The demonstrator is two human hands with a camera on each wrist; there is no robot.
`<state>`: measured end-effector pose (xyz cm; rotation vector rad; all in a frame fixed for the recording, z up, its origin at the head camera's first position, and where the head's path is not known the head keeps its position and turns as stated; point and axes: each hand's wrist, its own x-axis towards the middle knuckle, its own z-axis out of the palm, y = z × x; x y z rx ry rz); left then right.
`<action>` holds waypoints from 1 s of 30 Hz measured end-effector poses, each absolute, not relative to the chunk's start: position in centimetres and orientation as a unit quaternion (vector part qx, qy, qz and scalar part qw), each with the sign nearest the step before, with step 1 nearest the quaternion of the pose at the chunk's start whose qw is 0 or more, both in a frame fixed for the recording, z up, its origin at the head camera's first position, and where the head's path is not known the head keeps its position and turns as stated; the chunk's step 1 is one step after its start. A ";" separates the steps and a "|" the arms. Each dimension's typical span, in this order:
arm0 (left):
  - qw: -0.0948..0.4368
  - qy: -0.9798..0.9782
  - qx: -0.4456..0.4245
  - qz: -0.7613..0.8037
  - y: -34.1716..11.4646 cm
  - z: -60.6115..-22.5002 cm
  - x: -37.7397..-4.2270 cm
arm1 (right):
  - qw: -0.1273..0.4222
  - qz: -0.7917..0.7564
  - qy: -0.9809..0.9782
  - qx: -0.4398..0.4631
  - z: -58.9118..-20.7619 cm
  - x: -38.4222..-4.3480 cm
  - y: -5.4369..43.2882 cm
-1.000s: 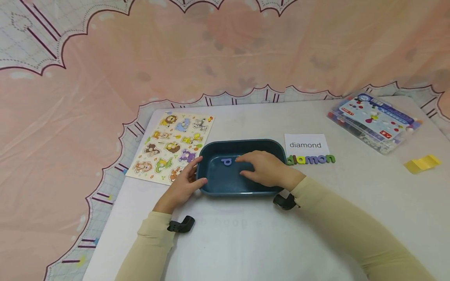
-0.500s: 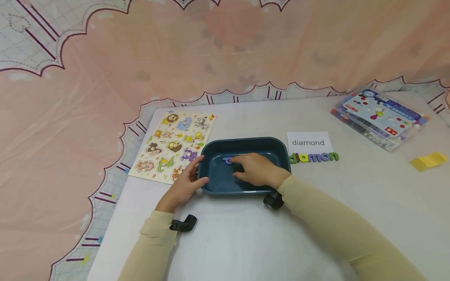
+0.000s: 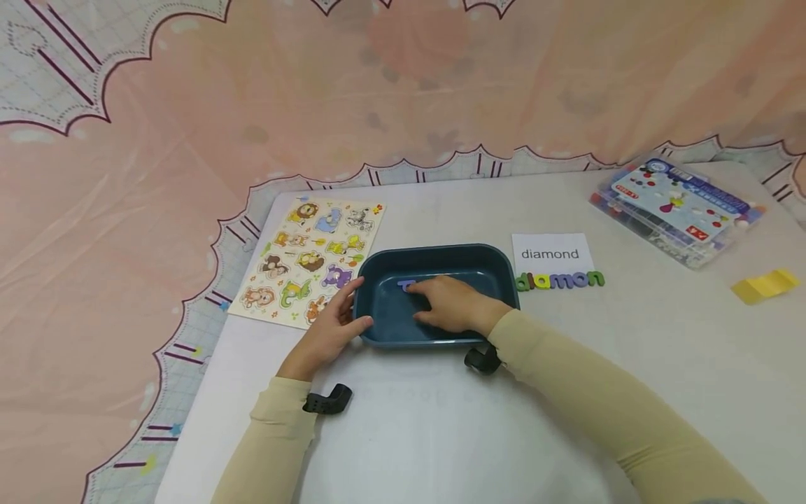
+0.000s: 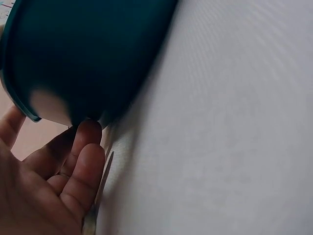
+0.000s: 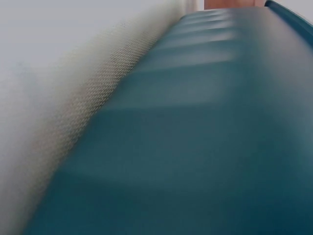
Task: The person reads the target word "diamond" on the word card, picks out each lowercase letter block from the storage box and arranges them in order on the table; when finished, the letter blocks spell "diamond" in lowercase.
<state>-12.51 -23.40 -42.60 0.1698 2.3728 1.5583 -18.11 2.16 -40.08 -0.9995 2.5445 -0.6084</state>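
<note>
My left hand (image 3: 323, 337) holds the left end of a dark teal tray (image 3: 393, 323), thumb at the near corner and fingers along the side. In the left wrist view, bent fingertips (image 4: 88, 134) meet the outside of the tray wall (image 4: 93, 54). My right hand (image 3: 455, 306) reaches into the tray, its index finger on a small purple letter d (image 3: 404, 283) that it partly covers. The thumb stays apart from that letter. The tray's outer wall (image 5: 171, 142) fills much of the right wrist view, where the right hand is hidden.
Right of the tray lie coloured letters (image 3: 559, 281) spelling "diamon", below a white card (image 3: 549, 253) printed "diamond". A clear plastic box (image 3: 680, 203) and a folded yellow paper (image 3: 765, 286) are farther right. An animal sticker sheet (image 3: 308, 262) lies left, behind my left hand.
My right hand has moved left and down in the tray, and its index finger now covers part of the letter d. My left hand keeps its hold on the tray.
</note>
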 end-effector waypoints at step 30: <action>0.150 0.820 0.059 0.549 -23.5 -42.5 -12.4 | 0.134 -0.267 0.897 -0.326 -40.2 -17.9 4.1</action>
